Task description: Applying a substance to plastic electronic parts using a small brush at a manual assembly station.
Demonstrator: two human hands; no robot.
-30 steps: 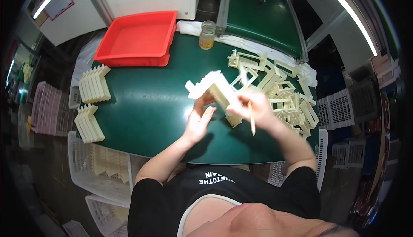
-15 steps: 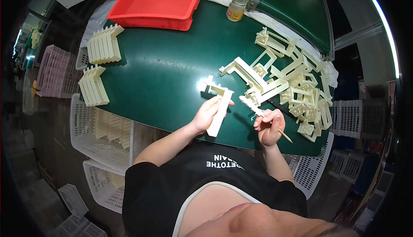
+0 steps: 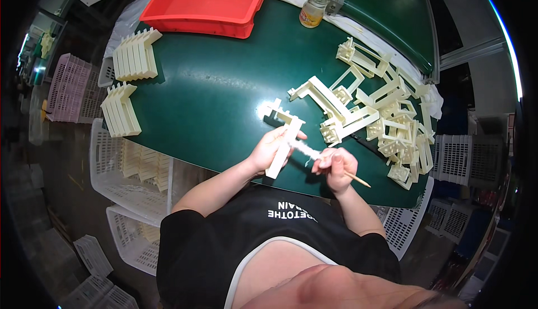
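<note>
My left hand [image 3: 270, 150] is closed around a cream plastic bracket [image 3: 278, 160], a long bar with a small cross-shaped end pointing away from me. In my right hand [image 3: 338, 169] is a thin wooden stick [image 3: 358, 180], pinched between thumb and fingers. White fluffy cotton [image 3: 305, 150] wraps the stick's far end, which is at the bracket's right side; motion blur hides whether it touches. Beyond and to the right lies a loose heap of similar cream brackets [image 3: 392, 124].
A red tray [image 3: 207, 26] sits at the back of the green table [image 3: 207, 113]. A glass jar [image 3: 312, 12] stands right of it. Two rows of stacked brackets [image 3: 134, 57] line the left edge. White baskets [image 3: 103, 163] are below the table on the left.
My right hand has moved left, bringing the cotton end of the stick to the bracket. My left hand keeps its hold on the bracket, almost in place.
</note>
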